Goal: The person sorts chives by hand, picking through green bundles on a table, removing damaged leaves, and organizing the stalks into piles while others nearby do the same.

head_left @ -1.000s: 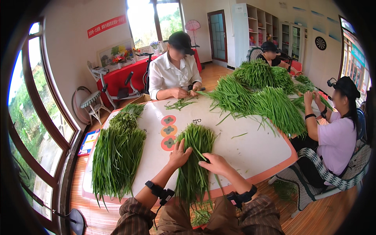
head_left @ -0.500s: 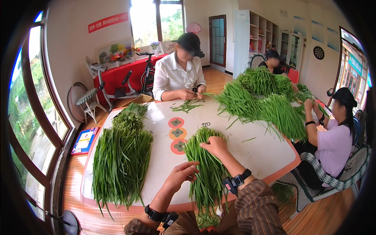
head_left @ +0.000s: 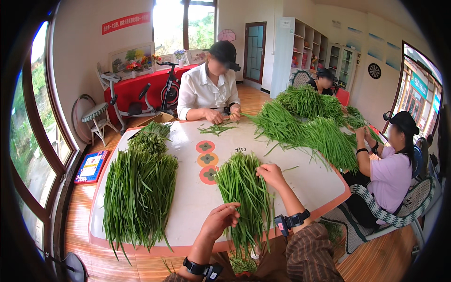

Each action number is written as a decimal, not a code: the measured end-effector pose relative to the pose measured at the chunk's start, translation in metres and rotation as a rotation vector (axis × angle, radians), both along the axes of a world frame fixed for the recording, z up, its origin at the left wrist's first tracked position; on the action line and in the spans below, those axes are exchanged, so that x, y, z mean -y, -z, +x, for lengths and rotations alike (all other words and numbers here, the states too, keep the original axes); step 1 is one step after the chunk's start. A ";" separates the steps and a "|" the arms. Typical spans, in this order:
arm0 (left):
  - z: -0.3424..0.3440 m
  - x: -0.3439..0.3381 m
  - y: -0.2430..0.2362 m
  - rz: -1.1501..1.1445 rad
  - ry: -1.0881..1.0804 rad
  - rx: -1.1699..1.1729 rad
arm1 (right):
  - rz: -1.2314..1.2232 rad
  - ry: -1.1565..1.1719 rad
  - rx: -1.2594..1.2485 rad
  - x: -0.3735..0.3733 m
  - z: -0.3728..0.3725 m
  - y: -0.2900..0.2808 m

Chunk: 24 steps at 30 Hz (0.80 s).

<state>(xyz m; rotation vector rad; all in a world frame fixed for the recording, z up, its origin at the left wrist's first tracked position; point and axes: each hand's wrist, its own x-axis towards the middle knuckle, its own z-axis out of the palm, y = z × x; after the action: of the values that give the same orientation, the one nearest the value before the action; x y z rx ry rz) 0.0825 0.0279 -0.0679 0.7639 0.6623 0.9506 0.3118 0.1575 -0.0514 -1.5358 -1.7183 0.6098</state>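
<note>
A loose bundle of long green garlic chives (head_left: 242, 192) lies in front of me, its cut ends toward the far side and its leaf tips hanging over the near table edge. At the bundle's right side my right hand (head_left: 274, 176) is closed in a pinch, fingertips on stalks at its upper edge. My left hand (head_left: 221, 220) is beside its lower left side, fingers curled toward the thumb; what they hold, if anything, is too small to make out. A larger pile of chives (head_left: 141, 197) spreads to my left, with a shorter-stemmed bunch (head_left: 151, 137) beyond it.
Big heaps of chives (head_left: 324, 136) cover the table's far right. Across the white table (head_left: 195, 207) a person in a white shirt (head_left: 206, 94) handles a few stalks. Another person in a pink shirt (head_left: 392, 176) sits right, on a woven chair (head_left: 404, 207); one more sits behind the heaps.
My right hand has moved from over the top of the bundle to its right edge, fingers now pinched. My left hand has curled its fingers more. The view has shifted slightly.
</note>
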 end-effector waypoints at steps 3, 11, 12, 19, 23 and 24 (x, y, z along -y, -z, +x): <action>0.000 0.000 -0.002 0.027 -0.002 -0.005 | -0.220 -0.126 -0.385 0.010 0.004 0.000; 0.001 0.001 -0.005 0.030 -0.001 -0.031 | -0.266 -0.159 -0.614 0.044 0.001 0.003; 0.001 0.001 -0.005 0.035 0.000 -0.027 | -0.217 -0.143 -0.566 0.042 0.003 0.006; 0.000 0.000 -0.007 0.037 -0.037 -0.054 | -0.247 -0.351 -0.566 0.057 -0.004 -0.007; 0.000 -0.010 -0.013 0.089 -0.092 -0.047 | -0.282 -0.424 -0.527 0.082 -0.022 -0.023; 0.003 -0.010 -0.016 0.127 -0.127 -0.090 | -0.294 -0.473 -0.559 0.089 -0.028 -0.024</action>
<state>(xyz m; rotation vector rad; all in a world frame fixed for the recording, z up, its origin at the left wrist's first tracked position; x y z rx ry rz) 0.0856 0.0382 -0.0514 0.8888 0.7407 1.0867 0.2836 0.0685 -0.0277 -0.9855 -1.5844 1.4370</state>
